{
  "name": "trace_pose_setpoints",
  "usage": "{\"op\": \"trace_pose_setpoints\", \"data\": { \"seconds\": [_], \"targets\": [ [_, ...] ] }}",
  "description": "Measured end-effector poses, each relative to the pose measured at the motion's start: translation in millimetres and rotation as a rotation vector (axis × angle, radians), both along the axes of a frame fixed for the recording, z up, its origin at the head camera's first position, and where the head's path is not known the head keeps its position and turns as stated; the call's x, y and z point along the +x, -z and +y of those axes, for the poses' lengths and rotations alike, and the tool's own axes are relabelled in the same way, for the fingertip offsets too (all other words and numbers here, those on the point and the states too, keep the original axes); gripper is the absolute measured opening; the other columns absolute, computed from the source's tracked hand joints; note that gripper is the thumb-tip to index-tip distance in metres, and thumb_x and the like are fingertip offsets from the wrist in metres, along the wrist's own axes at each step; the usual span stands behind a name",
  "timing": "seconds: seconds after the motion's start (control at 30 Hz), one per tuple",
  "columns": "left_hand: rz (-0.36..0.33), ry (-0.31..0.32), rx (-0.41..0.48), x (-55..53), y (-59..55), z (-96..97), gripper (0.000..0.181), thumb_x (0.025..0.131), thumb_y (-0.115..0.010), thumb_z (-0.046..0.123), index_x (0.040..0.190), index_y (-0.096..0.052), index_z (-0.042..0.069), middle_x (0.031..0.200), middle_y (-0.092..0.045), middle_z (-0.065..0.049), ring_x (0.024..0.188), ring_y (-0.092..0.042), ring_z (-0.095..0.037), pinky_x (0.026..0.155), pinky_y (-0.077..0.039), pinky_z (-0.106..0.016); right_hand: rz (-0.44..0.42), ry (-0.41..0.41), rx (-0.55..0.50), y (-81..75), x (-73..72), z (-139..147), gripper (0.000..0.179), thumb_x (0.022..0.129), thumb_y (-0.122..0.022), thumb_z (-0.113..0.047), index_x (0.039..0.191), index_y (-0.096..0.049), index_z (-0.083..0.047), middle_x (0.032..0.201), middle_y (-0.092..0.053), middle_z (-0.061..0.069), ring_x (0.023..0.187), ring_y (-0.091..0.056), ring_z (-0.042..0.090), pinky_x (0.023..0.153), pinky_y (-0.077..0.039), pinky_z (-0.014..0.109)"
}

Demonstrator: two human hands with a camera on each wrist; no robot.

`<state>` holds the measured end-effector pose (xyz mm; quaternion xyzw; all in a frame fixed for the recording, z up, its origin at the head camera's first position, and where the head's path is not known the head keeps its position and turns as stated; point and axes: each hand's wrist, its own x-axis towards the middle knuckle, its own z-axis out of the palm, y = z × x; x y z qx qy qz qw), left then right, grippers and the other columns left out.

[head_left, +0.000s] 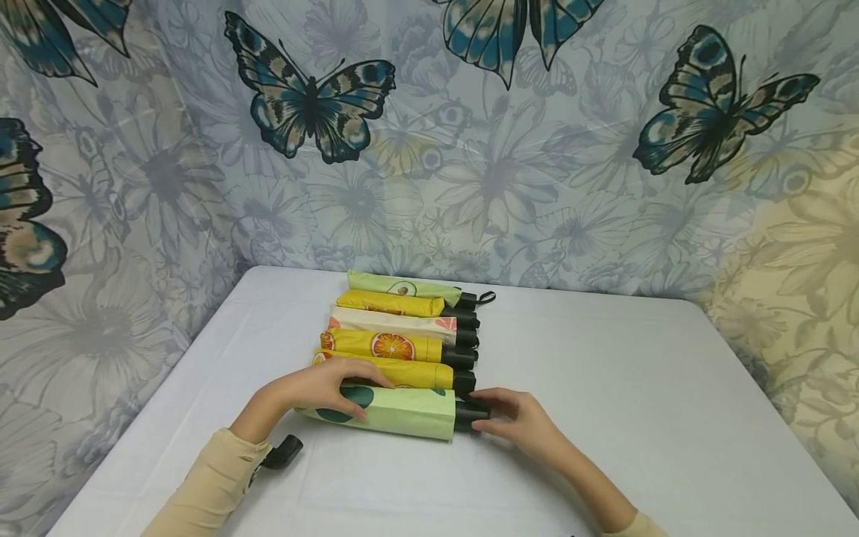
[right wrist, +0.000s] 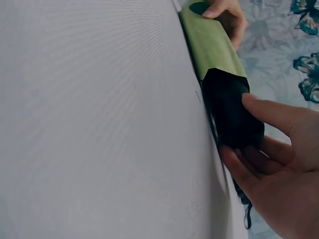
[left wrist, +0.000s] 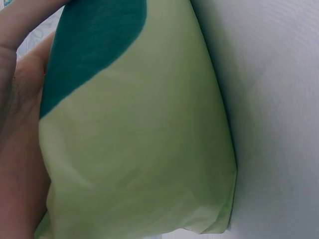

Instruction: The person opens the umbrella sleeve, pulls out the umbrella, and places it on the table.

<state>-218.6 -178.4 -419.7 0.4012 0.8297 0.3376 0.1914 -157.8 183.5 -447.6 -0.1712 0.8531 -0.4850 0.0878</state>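
Note:
A light green folded umbrella point(head_left: 409, 415) with dark green spots lies across the white table, nearest the front in a row of folded umbrellas. My left hand point(head_left: 327, 386) grips its left part, thumb on the near side and fingers over the far side. On the right, my right hand point(head_left: 520, 419) holds the end of the black handle point(head_left: 472, 415). The right wrist view shows the thumb on one side of the black handle point(right wrist: 232, 107) and fingers under its end. Green cloth point(left wrist: 139, 144) fills most of the left wrist view, beside the palm point(left wrist: 20, 144).
Behind it lie two yellow umbrellas point(head_left: 416, 373), a cream one point(head_left: 396, 323), another yellow one point(head_left: 389, 303) and a green avocado-print one point(head_left: 403, 287), handles to the right. A black object point(head_left: 285, 452) is by the left wrist. Butterfly-print cloth point(head_left: 490, 186) hangs behind the table point(head_left: 604, 358).

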Motion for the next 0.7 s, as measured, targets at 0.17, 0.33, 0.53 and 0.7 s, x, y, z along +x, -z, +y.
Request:
{"op": "trace_pose_setpoints", "data": {
  "seconds": [0.17, 0.33, 0.53, 0.7],
  "targets": [
    [-0.004, -0.008, -0.004, 0.3, -0.7, 0.0, 0.053, 0.081, -0.078, 0.039, 0.13, -0.061, 0.031, 0.132, -0.061, 0.01, 0.123, -0.056, -0.012, 0.104, -0.047, -0.03, -0.026, 0.0, -0.013, -0.3, 0.5, 6.1, 0.045, 0.084, -0.077, -0.024, 0.122, -0.066, -0.003, 0.122, -0.067, 0.019, 0.094, -0.07, 0.012, 0.08, -0.056, 0.019],
    [-0.022, -0.019, -0.012, 0.7, -1.7, 0.3, 0.053, 0.081, -0.078, 0.039, 0.13, -0.061, 0.031, 0.132, -0.061, 0.011, 0.124, -0.055, -0.011, 0.104, -0.046, -0.029, -0.052, 0.015, -0.049, 0.0, 2.0, 11.1, 0.042, 0.085, -0.077, -0.023, 0.119, -0.067, -0.003, 0.118, -0.068, 0.019, 0.093, -0.069, 0.005, 0.08, -0.056, 0.018],
    [-0.029, -0.017, -0.013, 0.1, -2.5, 1.0, 0.053, 0.081, -0.078, 0.04, 0.131, -0.06, 0.031, 0.133, -0.061, 0.01, 0.124, -0.055, -0.012, 0.104, -0.046, -0.03, -0.059, 0.004, -0.112, 0.0, 4.7, 18.1, 0.041, 0.086, -0.075, -0.021, 0.121, -0.065, -0.001, 0.122, -0.065, 0.022, 0.098, -0.068, 0.004, 0.085, -0.055, 0.017],
    [-0.029, -0.011, -0.013, 0.1, -2.4, 0.1, 0.053, 0.082, -0.077, 0.041, 0.131, -0.06, 0.032, 0.133, -0.06, 0.011, 0.124, -0.055, -0.012, 0.104, -0.046, -0.03, -0.092, 0.032, -0.111, -0.7, 7.9, 23.6, 0.043, 0.087, -0.074, -0.021, 0.122, -0.064, 0.001, 0.124, -0.065, 0.023, 0.1, -0.068, 0.001, 0.086, -0.054, 0.014]
  ]
}}
